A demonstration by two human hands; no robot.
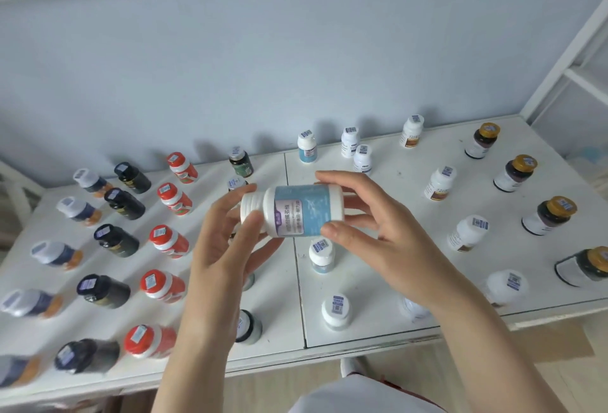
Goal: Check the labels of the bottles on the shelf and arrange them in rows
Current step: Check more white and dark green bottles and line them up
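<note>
Wall (296, 67), pale blue, fills the upper half of my feed. Shelf (394, 189), white, two panels meeting at a seam down the middle, runs across beneath it; a white frame upright (566, 60) rises at its right end. On the left panel I log standing columns: blue-and-orange bottles (54, 253) with white caps at the far left, dark bottles (115, 241) next, red bottles (169, 241) beside those. On the right panel: gold-capped bottles (516, 174) near the end, white bottles with brown labels (441, 184) inward of them, small white bottles (362, 157) at the back. Each cap I can make out carries a small barcode sticker. Left hand (220, 248) and right hand (378, 235) meet above the seam. Between them: white bottle with a blue label (301, 210), lifted off the shelf, lying sideways, cap toward the left hand, label facing me. Left thumb and fingers pinch the cap end; right thumb and fingers, spread and curled, pinch the base end. Another white-capped bottle (321, 256) stands just below the held one
</note>
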